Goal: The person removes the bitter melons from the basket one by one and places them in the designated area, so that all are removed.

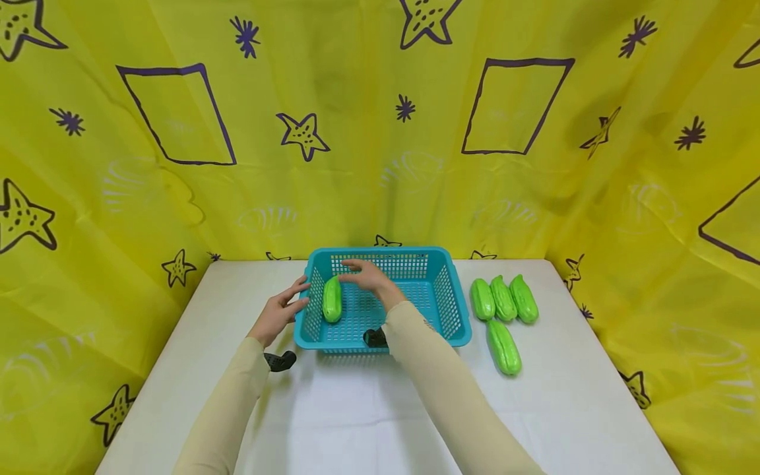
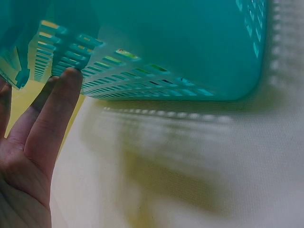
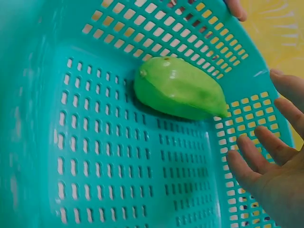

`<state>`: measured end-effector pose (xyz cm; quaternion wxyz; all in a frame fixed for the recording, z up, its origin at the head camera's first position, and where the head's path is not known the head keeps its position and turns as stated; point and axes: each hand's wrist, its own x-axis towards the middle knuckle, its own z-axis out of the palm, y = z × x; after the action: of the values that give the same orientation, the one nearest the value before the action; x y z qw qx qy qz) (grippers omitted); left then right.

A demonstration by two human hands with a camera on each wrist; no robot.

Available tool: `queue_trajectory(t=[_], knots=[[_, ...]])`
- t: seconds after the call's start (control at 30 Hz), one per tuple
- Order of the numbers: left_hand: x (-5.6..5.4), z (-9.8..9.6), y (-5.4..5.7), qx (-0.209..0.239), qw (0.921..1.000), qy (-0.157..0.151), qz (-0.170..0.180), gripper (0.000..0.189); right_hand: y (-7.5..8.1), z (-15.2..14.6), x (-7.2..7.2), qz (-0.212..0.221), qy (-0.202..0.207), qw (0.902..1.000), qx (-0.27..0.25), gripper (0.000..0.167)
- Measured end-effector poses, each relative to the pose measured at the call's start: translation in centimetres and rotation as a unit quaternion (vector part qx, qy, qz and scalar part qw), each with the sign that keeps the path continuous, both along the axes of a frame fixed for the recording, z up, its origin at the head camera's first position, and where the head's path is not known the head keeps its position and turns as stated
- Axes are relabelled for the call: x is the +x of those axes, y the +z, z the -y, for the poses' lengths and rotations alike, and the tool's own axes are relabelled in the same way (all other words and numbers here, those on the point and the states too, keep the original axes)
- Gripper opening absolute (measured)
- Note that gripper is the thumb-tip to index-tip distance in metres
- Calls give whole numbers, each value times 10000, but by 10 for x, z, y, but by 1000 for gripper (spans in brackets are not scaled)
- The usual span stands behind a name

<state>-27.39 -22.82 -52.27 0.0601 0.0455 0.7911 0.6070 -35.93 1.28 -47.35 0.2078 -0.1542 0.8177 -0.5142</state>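
Note:
A turquoise plastic basket (image 1: 380,344) with slotted walls stands on the white table. Inside it, by the left wall, lies a glossy green oblong fruit or vegetable (image 1: 332,300) with a pointed tip; its exact kind is unclear. My left hand (image 1: 278,315) is at the basket's left side, fingers extended; in the left wrist view a fingertip (image 2: 72,73) touches the outer wall. Over the basket, just right of the green piece's tip, is my right hand (image 1: 365,276). In the right wrist view its fingers (image 3: 266,142) are spread and apart from the green piece (image 3: 180,88).
Right of the basket, three similar green pieces (image 1: 503,298) lie side by side, with another (image 1: 503,348) in front of them. A yellow curtain (image 1: 368,198) with drawn stars encloses the table (image 1: 570,409) at the back and sides. Dark wrist mounts (image 1: 375,338) hang below the wrists.

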Motion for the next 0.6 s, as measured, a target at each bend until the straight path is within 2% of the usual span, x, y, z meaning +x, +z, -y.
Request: queue_trajectory(t=[0.1,0.27,0.33,0.43,0.6], knots=[[2,-1,4,39,10000,-43,2,54,-4,4,0,115,39,9999,-22,56],[10,-7,19,50,9999,-140,-21,53,-7,8,1,398,30,9990,-212,58],[11,-7,21,49,9999,-157,-31,53,-8,9,1,453,39,9987,-249,57],[8,-4,14,33,9999,-121,-50,54,-8,10,1,492,142,9985,-213,56],[1,0,2,44,10000,-52,-55,54,-12,12,0,844,384,9956,-118,55]])
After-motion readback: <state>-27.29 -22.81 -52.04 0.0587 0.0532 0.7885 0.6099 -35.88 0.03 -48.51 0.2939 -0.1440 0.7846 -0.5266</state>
